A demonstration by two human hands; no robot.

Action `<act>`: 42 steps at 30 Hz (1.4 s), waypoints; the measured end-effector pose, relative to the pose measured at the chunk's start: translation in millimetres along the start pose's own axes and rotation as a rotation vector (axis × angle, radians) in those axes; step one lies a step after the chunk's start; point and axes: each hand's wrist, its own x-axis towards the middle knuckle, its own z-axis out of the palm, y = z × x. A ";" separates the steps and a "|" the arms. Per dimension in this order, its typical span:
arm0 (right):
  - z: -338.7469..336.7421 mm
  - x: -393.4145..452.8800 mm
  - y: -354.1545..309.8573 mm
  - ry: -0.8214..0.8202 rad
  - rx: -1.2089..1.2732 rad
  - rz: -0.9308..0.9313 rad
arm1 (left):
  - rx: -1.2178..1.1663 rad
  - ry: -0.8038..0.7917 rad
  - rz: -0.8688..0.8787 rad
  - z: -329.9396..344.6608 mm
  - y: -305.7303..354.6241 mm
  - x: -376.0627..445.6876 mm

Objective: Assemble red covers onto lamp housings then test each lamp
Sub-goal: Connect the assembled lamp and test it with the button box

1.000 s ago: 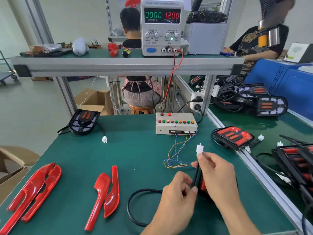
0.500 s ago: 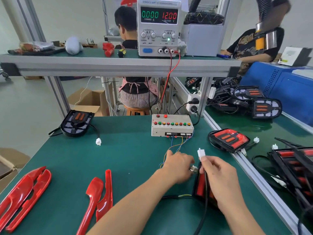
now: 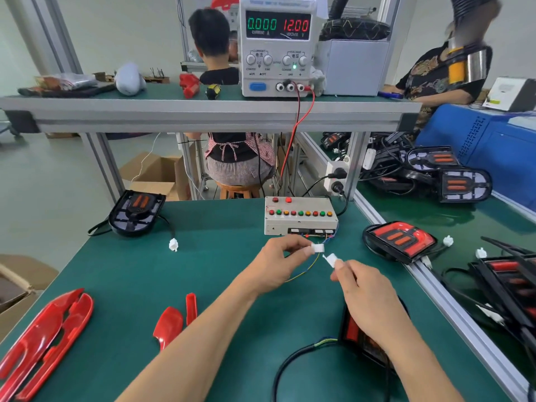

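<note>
My left hand [image 3: 278,264] pinches the white tester connector [image 3: 318,247], whose thin coloured wires run back to the test box [image 3: 300,216]. A small gap to the right, my right hand [image 3: 367,297] pinches the lamp's white plug [image 3: 330,259]. The two connectors face each other without touching. The lamp [image 3: 355,333], with its red cover on, lies under my right wrist, its black cable [image 3: 293,361] looping toward me. Loose red covers lie at front left [image 3: 48,335] and front centre [image 3: 174,320]. A bare black housing [image 3: 136,213] sits at the back left.
A power supply [image 3: 277,47] on the upper shelf reads 0.000 A and 12.00 V. A covered lamp [image 3: 398,240] lies at the table's right rail. More lamps are piled on the neighbouring bench [image 3: 452,181]. Two other people work beyond the shelf.
My left hand let go of the lamp cable, reached to the tester wires and lifted their white connector. My right hand brought the lamp plug up and forward to meet it.
</note>
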 end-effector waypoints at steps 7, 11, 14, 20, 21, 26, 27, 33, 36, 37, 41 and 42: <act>-1.5 23.1 0.6 -0.231 0.229 0.030 | -0.056 -0.066 0.076 -6.4 -2.6 -8.4; 1.3 24.9 -1.7 -0.292 0.362 0.126 | -0.046 -0.082 0.079 -10.6 -4.0 -10.6; 2.1 23.6 -4.3 -0.332 0.392 0.147 | -0.032 -0.082 0.075 -12.9 -4.5 -10.6; -1.1 23.5 -8.0 -0.413 0.457 0.178 | -0.030 -0.076 0.037 -14.7 -4.4 -11.2; -2.2 23.7 -7.8 -0.428 0.472 0.187 | -0.020 -0.069 0.037 -14.7 -4.6 -11.6; -4.5 25.1 -6.4 -0.446 0.490 0.198 | 0.071 -0.054 0.078 -13.7 -1.7 -13.9; -4.6 25.1 -6.2 -0.445 0.491 0.202 | 0.099 -0.055 0.092 -14.1 -0.9 -14.6; -7.1 25.6 -5.2 -0.465 0.544 0.227 | 0.306 -0.048 0.240 -15.7 2.4 -17.9; -8.1 24.9 -5.3 -0.483 0.554 0.235 | 0.408 -0.001 0.321 -16.1 1.6 -15.2; -8.4 24.6 -5.5 -0.489 0.549 0.236 | 0.424 0.004 0.356 -16.2 1.8 -14.3; -9.8 23.5 -6.2 -0.505 0.517 0.243 | 0.452 -0.003 0.470 -14.5 0.9 -13.0; -10.0 23.6 -5.9 -0.507 0.503 0.242 | 0.461 -0.009 0.486 -14.1 -0.1 -12.9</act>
